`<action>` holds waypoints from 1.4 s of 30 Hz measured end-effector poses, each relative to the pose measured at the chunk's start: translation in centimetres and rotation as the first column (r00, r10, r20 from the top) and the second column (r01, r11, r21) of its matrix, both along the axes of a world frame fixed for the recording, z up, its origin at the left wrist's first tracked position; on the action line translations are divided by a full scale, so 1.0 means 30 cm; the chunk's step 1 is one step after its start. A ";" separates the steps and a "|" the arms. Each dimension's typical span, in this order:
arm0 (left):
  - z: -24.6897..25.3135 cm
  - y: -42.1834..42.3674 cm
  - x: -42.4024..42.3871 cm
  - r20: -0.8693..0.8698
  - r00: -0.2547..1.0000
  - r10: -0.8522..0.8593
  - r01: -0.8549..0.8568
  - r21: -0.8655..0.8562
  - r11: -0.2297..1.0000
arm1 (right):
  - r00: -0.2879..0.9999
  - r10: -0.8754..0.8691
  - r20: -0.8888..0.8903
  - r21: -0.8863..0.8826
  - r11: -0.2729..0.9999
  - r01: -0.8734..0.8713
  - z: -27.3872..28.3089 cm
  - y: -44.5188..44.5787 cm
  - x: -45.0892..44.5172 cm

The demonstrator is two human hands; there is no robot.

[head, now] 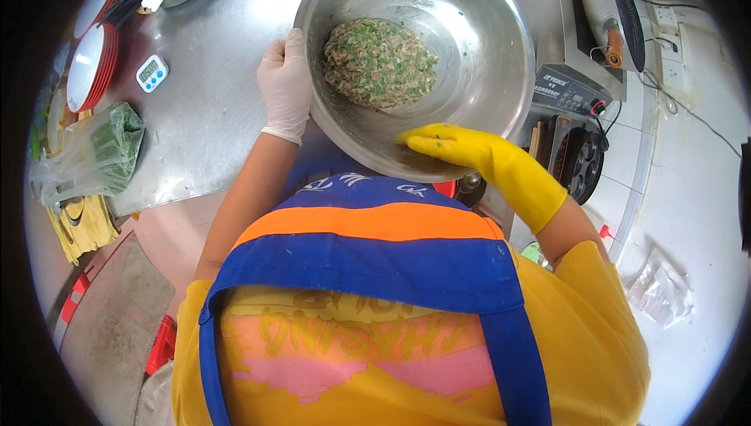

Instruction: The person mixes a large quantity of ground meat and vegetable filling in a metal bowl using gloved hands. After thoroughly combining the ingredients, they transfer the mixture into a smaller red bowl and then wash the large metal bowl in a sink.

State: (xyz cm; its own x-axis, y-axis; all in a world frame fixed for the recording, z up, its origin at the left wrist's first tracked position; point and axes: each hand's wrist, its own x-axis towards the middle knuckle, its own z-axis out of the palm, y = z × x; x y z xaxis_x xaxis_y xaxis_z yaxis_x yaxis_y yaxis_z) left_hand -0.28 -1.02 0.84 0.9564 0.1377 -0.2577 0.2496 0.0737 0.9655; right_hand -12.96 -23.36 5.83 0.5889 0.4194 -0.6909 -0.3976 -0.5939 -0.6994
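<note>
A large stainless steel mixing bowl (469,85) sits before me, tilted towards my body. Inside, against its left part, lies a mound of minced meat mixed with chopped greens (378,65). My left hand (286,88), in a thin white disposable glove, grips the bowl's left rim with the thumb on top. A yellow rubber glove covers my right hand (452,143), which reaches over the near right rim. Its fingers are stretched out along the bowl's near inner wall, apart from the meat, and hold nothing. Bits of green stick to this glove.
The steel worktable (205,127) carries a digital timer (152,73), stacked red-and-white bowls (94,68) and a plastic bag of greens (108,147). At right stand an induction cooker (566,94), a pan with a wooden handle (598,12) and a black moulded pan (582,165).
</note>
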 end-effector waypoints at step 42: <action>-0.022 0.017 0.010 -0.046 0.986 -0.159 0.159 -0.004 0.987 | 0.761 -0.542 0.356 -0.480 0.593 0.647 -0.201 -0.234 0.935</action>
State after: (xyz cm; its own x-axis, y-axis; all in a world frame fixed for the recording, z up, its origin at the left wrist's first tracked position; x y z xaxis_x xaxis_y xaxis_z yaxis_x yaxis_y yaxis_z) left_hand 0.00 -0.51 0.18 0.9533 -0.0153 -0.3015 0.3019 0.0295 0.9529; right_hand 15.08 -30.39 -0.20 0.6859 -0.4817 -0.5455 -0.7207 -0.5532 -0.4177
